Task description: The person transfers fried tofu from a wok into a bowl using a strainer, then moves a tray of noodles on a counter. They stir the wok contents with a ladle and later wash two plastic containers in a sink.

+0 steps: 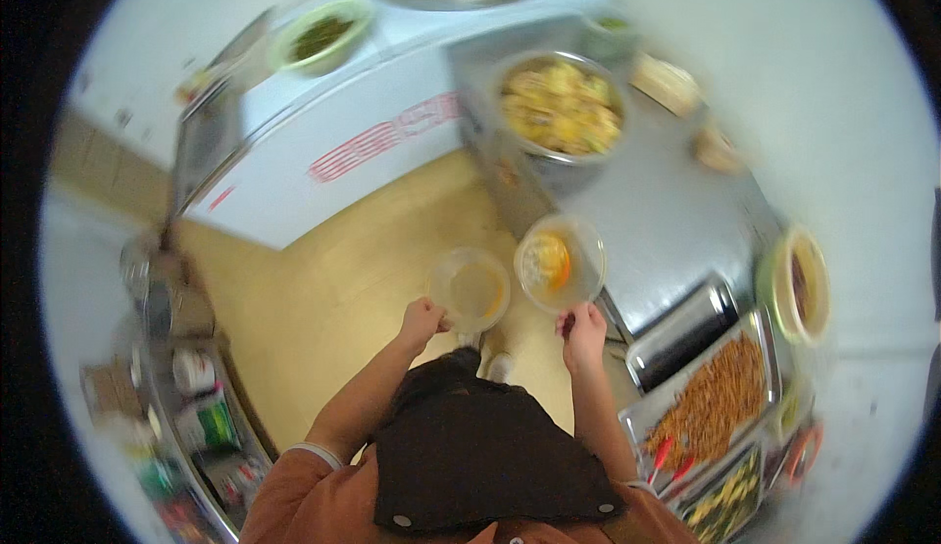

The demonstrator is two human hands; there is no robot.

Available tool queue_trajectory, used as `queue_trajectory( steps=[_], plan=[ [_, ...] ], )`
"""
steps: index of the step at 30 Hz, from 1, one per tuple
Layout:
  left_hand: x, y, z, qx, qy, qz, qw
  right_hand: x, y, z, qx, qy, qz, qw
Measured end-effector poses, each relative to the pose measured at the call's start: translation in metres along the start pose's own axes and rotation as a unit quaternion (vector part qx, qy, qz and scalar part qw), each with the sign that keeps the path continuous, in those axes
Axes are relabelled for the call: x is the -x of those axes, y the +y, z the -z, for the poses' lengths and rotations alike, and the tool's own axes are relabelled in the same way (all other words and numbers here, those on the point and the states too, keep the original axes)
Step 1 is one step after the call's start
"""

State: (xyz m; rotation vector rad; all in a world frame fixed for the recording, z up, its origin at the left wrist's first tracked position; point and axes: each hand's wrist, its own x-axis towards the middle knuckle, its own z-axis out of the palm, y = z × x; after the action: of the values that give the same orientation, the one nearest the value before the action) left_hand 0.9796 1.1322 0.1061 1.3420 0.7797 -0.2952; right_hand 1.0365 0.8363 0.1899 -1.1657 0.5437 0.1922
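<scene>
My left hand (425, 323) grips the near rim of a translucent plastic bowl (469, 289), which has a little yellowish residue or liquid inside. In my right hand (584, 327) is the rim of a second translucent plastic bowl (581, 257); an orange-yellow food, perhaps egg, lies in it. Both bowls are side by side in front of me, apart, with the floor under the left one and the right one near the steel table's edge. Motion blurs the picture somewhat.
A steel table (662, 198) on the right bears a metal bowl of yellow food (562, 106) and a tray of brown strips (713, 397). Ahead stands a white chest freezer (331, 154) with a green bowl (320, 37) on top. Shelves (176, 397) line the left.
</scene>
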Motion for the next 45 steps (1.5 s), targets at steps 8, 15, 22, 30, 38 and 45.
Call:
queue_trajectory(
  steps=[8, 15, 22, 30, 38, 45],
  plan=[
    [0.111, -0.139, 0.288, 0.231, 0.294, -0.026, 0.927, 0.084, 0.126, -0.169, 0.24, -0.218, -0.128, 0.937],
    [0.241, -0.219, 0.467, 0.345, 0.442, -0.017, 0.828, 0.149, 0.309, -0.405, 0.329, -0.435, -0.15, 0.825],
    [0.232, -0.182, 0.622, 0.214, 0.546, -0.13, 0.799, 0.244, 0.362, -0.554, 0.323, -0.44, -0.169, 0.82],
    [0.169, -0.037, 0.823, -0.091, 0.648, -0.151, 0.741, 0.245, 0.442, -0.773, 0.341, -0.446, -0.166, 0.811],
    [0.109, 0.027, 1.022, -0.061, 0.709, -0.123, 0.692, 0.26, 0.526, -1.057, 0.351, -0.495, -0.174, 0.775],
    [0.024, 0.059, 1.245, 0.261, 0.627, -0.099, 0.727, 0.297, 0.622, -1.31, 0.394, -0.56, -0.128, 0.718]
  ],
)
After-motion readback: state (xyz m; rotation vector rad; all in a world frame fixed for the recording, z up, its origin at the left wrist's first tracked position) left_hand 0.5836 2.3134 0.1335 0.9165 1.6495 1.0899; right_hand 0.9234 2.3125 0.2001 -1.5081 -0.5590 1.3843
